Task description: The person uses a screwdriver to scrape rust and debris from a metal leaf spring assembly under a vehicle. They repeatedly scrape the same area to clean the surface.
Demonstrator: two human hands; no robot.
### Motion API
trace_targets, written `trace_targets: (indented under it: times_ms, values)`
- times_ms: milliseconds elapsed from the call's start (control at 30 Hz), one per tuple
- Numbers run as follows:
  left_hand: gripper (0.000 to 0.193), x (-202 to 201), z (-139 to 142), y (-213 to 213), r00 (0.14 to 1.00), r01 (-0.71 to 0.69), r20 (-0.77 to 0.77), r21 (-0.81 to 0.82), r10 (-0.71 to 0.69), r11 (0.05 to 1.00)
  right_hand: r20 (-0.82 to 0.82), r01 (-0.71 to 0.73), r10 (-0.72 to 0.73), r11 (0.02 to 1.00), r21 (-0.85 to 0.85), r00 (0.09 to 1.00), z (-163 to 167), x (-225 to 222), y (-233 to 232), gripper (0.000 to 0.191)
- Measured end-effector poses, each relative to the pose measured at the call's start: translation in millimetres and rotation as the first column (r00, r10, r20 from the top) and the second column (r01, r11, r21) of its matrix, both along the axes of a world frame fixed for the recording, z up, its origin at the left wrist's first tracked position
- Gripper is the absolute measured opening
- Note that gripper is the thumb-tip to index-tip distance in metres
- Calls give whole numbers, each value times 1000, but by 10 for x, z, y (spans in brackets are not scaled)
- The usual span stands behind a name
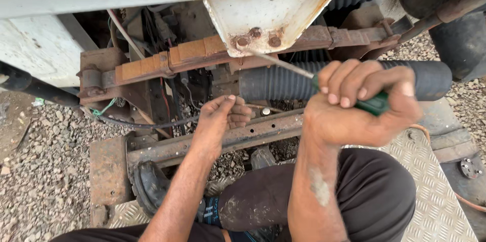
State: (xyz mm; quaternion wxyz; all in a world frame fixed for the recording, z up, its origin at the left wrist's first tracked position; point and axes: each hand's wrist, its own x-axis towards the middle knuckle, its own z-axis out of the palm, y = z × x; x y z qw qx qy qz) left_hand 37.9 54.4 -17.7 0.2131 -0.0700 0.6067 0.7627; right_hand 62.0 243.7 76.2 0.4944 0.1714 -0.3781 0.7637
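Observation:
My right hand (357, 103) is shut around the green handle of a screwdriver (377, 104). Its thin metal shaft (283, 65) runs up and left to the bolts on a rusty white bracket (263, 16). My left hand (225, 115) reaches down behind a rusty steel rail (253, 133), fingers curled near a small round metal piece (266, 111); whether it holds anything is hidden. A black ribbed hose (276, 82) lies just behind both hands.
A stack of rusty leaf springs (172, 57) crosses the middle, with wires (164, 100) hanging behind it. Gravel (45, 161) covers the ground at left. My dark trouser knee (374, 191) and black shoe (149, 186) rest by a checker plate (435, 191).

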Motion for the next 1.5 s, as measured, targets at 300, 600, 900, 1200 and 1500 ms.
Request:
trace_targets:
  times_ms: [300, 600, 900, 1200, 1500]
  values:
    - [28, -14, -56, -26, 999, -16, 29, 20, 16, 1000, 47, 25, -23, 998, -49, 999, 40, -94, -53, 36]
    - [28, -25, -68, -22, 999, -16, 28, 54, 15, 998, 72, -3, 12, 993, -120, 997, -1, -103, -5, 37]
    - [29, -47, -41, -21, 1000, -14, 11, 21, 14, 1000, 100, 1, 26, 967, -255, 995, -71, -108, 113, 33]
    - [28, -21, -43, -22, 1000, -14, 9, 27, 14, 1000, 109, 10, 24, 955, -298, 994, 39, -161, 1, 36]
    - [30, -19, -36, -24, 1000, -13, 13, 20, 13, 1000, 128, 69, -46, 982, -176, 991, -15, -174, -151, 33]
